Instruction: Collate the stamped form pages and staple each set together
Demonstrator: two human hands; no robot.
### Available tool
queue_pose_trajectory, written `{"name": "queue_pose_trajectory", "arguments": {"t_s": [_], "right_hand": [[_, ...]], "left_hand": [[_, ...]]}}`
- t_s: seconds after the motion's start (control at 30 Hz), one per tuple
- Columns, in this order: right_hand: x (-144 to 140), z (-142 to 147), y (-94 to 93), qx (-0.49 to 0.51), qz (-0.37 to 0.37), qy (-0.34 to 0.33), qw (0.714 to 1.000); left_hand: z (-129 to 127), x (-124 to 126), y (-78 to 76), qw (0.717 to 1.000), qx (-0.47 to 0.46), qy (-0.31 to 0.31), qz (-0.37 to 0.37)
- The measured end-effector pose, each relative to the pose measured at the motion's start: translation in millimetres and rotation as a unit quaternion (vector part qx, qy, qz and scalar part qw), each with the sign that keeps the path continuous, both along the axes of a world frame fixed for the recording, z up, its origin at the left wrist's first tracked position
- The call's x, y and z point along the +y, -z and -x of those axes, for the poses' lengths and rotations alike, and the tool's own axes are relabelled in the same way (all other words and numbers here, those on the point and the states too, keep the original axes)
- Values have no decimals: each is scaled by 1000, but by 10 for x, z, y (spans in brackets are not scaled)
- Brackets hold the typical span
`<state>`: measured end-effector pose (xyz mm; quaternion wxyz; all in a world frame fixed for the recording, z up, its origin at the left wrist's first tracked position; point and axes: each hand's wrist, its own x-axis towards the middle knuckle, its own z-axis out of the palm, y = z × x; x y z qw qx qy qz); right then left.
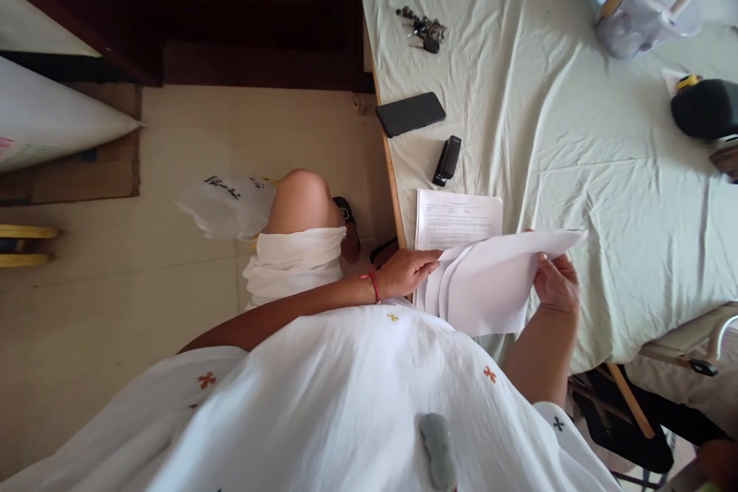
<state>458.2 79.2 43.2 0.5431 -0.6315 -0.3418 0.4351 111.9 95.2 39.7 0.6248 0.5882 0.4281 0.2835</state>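
Note:
Several loose sheets of white paper [490, 284] are held up between my two hands, fanned a little at their left side. My left hand [407, 273], with a red string at the wrist, pinches the sheets at their left edge. On the right, my right hand [556, 280] grips the same sheets with the thumb on top and the fingers behind. Just beyond them a printed page [458, 215] lies flat on the table, its lower part covered by the held sheets. A black stapler [447, 161] rests above that page.
A black phone [410, 114] and a bunch of keys [427, 31] lie on the cloth-covered table [490, 92] near its left edge. Farther right stand a clear plastic tub [628, 19] and a black rounded object [704, 108]. A plastic bag [224, 204] is on the floor.

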Motion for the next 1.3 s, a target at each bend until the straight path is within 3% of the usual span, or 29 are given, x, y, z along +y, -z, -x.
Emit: {"name": "queue_pose_trajectory", "arguments": {"t_s": [0.1,0.17,0.37,0.53,0.67,0.77,0.87,0.97,1.1,1.3], "right_hand": [[-25,-33,24,2,2,-4,1000],[-43,-54,28,7,-9,11,1000],[-105,-48,51,7,21,7,1000],[-189,-91,67,11,-40,89,995],[-224,-98,-87,28,-108,76,991],[-197,-92,-174,65,-112,32,991],[-116,-97,-134,44,-75,54,995],[7,-72,-30,27,-3,76,997],[178,28,56,33,76,49,995],[335,174,97,3,128,14,992]], "left_hand": [[6,-44,55,987,-11,96,-131],[7,-69,119,980,-7,106,-170],[-9,-104,187,969,11,126,-213],[-2,-132,90,967,13,146,-207],[21,-100,68,979,77,47,-180],[45,-18,119,960,201,-31,-193],[69,59,190,937,288,-33,-196],[84,83,253,927,318,-16,-200],[79,65,302,920,330,-24,-210],[54,66,284,916,356,-33,-182]]}}
